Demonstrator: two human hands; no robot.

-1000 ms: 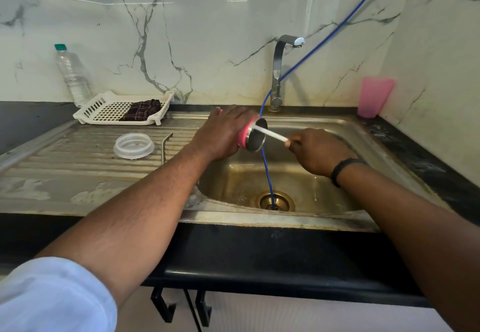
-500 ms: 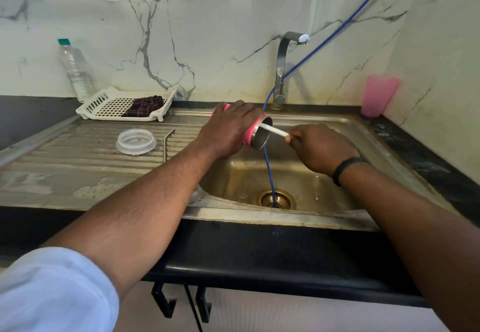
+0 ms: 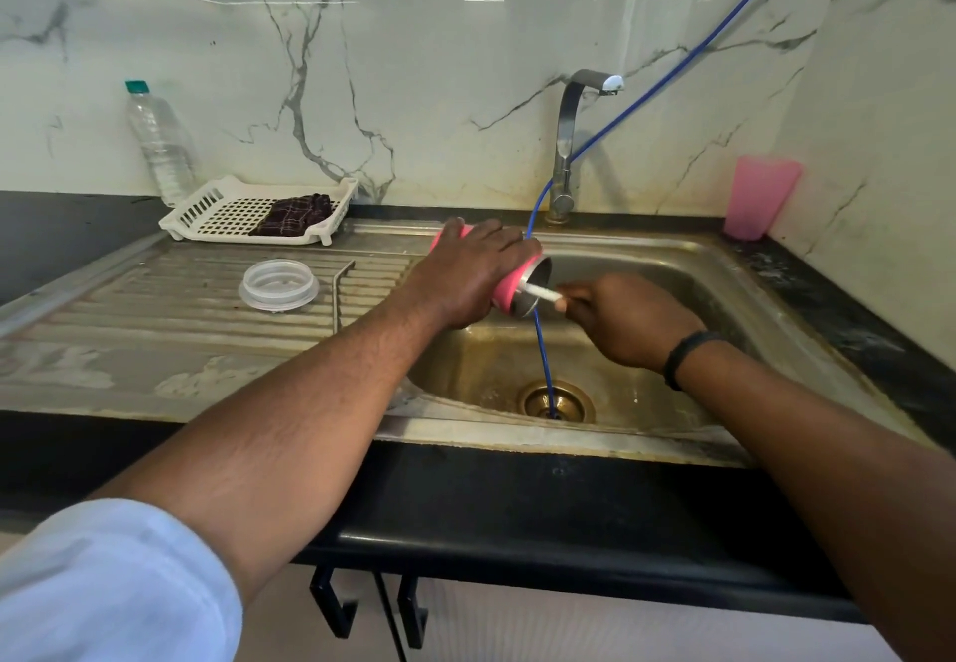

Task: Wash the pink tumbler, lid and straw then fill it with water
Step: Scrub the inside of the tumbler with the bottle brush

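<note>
Centre frame, over the sink (image 3: 765, 294): left hand (image 3: 465, 276) wraps its fingers over the pink tumbler (image 3: 509, 289), held on its side, steel mouth facing right. Right hand (image 3: 628, 320) pinches a white brush handle (image 3: 540, 293) with curled fingers, its tip inside the mouth. Against half a second ago, less handle shows outside the rim and the right hand sits closer to the tumbler. Clear lid (image 3: 278, 283) and bent metal straw (image 3: 339, 294) lie unmoved on the drainboard (image 3: 155, 330), left of centre.

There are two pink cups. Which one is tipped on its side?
The pink tumbler gripped by the left hand over the sink lies sideways. The other pink cup stands upright in the counter's corner.
</note>
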